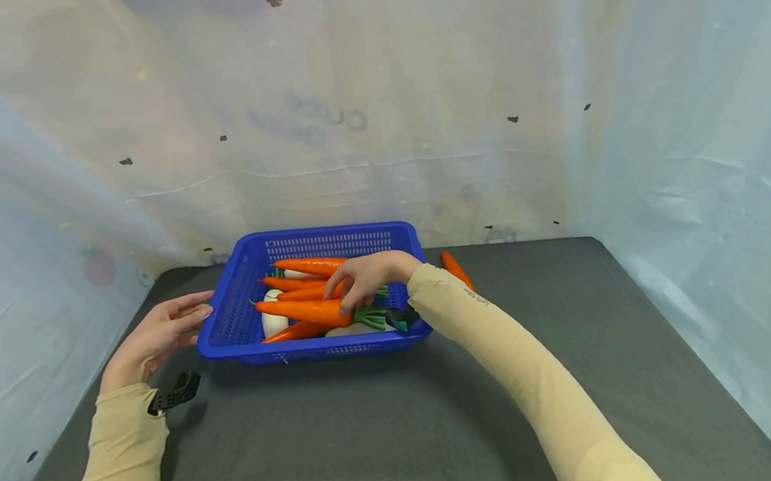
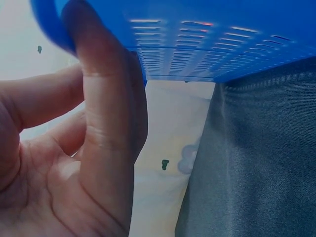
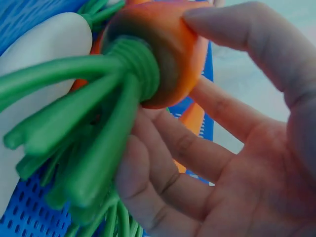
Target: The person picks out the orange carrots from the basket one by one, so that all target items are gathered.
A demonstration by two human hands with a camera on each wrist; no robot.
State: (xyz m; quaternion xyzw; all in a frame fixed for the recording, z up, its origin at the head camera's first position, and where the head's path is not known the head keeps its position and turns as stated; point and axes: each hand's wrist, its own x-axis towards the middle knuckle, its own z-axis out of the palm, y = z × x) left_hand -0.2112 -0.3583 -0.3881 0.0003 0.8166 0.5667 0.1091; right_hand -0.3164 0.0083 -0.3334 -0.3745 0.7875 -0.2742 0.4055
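A blue plastic basket (image 1: 312,348) with slotted walls holds several orange carrots and white radishes. Inside it, my right hand (image 1: 364,276) grips an orange carrot (image 1: 303,311), thumb on one side and fingers beneath. The right wrist view shows that carrot's thick end (image 3: 182,54) and its green stalks (image 3: 94,98) close up. At the basket's left side my left hand (image 1: 164,329) touches the rim, its fingers mostly straight. From the left wrist, fingers (image 2: 106,108) rest against the blue wall (image 2: 197,39). Beside the held carrot lies a white radish (image 1: 274,317).
Another carrot (image 1: 456,269) lies on the grey table (image 1: 346,432) just right of the basket, partly behind my right sleeve. Translucent plastic sheeting (image 1: 383,120) closes off the back and both sides. A dark strapped device (image 1: 176,393) sits on my left wrist.
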